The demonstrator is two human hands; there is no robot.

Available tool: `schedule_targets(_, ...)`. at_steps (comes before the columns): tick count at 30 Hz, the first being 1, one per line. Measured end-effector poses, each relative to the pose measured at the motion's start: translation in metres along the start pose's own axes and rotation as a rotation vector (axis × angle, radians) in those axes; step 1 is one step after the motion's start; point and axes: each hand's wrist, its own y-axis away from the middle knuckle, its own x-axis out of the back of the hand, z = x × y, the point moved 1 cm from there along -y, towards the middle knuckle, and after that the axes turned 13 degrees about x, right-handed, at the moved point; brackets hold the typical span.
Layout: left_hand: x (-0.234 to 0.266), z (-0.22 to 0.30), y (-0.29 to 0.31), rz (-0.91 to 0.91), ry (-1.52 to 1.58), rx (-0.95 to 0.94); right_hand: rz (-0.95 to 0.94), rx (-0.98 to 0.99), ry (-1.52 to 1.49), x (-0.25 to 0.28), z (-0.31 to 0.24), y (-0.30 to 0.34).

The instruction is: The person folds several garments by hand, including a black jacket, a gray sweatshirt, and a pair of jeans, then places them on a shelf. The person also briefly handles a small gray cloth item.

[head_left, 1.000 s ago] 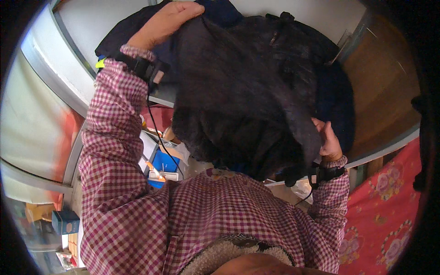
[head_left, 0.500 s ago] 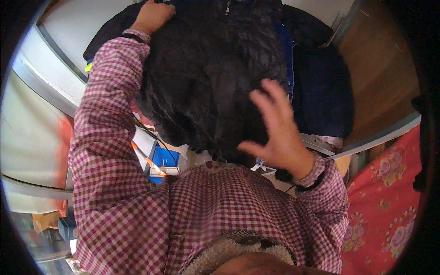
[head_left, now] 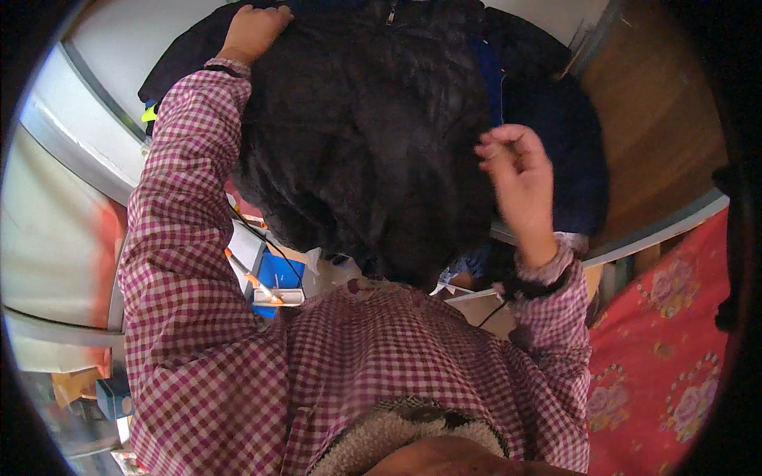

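A black padded jacket (head_left: 349, 135) spreads across the middle, with a zipper pull (head_left: 392, 14) at its top and a blue strip (head_left: 490, 79) along its right side. My left hand (head_left: 258, 33) is closed on the jacket's upper left part. Over the jacket's right edge is my right hand (head_left: 525, 186), its fingers curled in toward the thumb. Whether fabric is pinched between them is hidden. Dark navy cloth (head_left: 563, 151) lies beyond that hand.
Below the jacket at left are a blue box (head_left: 279, 272), an orange-handled tool (head_left: 242, 266) and a dark cord (head_left: 258, 236). A red floral cloth (head_left: 659, 349) hangs at right. A brown panel (head_left: 659, 119) stands behind a pale curved rim.
My right hand has moved right and slightly up, and its spread fingers have curled. The jacket's lower right part has shifted right. My left hand stays almost in place.
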Motion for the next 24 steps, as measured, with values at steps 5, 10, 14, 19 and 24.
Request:
schedule_targets(5,0.013,0.01,0.0,0.031,0.033,-0.077,-0.512,0.612,0.544,-0.062,-0.03,0.036)
schedule_targets(10,0.031,0.019,0.007,0.008,0.021,-0.05,-0.373,0.54,0.765,-0.067,-0.006,0.021)
schedule_targets(14,0.02,0.017,0.01,0.012,0.031,-0.024,-0.238,0.403,0.317,-0.02,0.011,0.0)
schedule_targets(19,0.021,0.013,0.006,0.021,0.131,0.011,-0.202,-0.075,-0.546,0.013,0.051,-0.015)
schedule_targets(24,0.114,0.038,0.016,0.254,0.426,0.206,-0.186,-0.337,-0.439,0.015,0.089,-0.023)
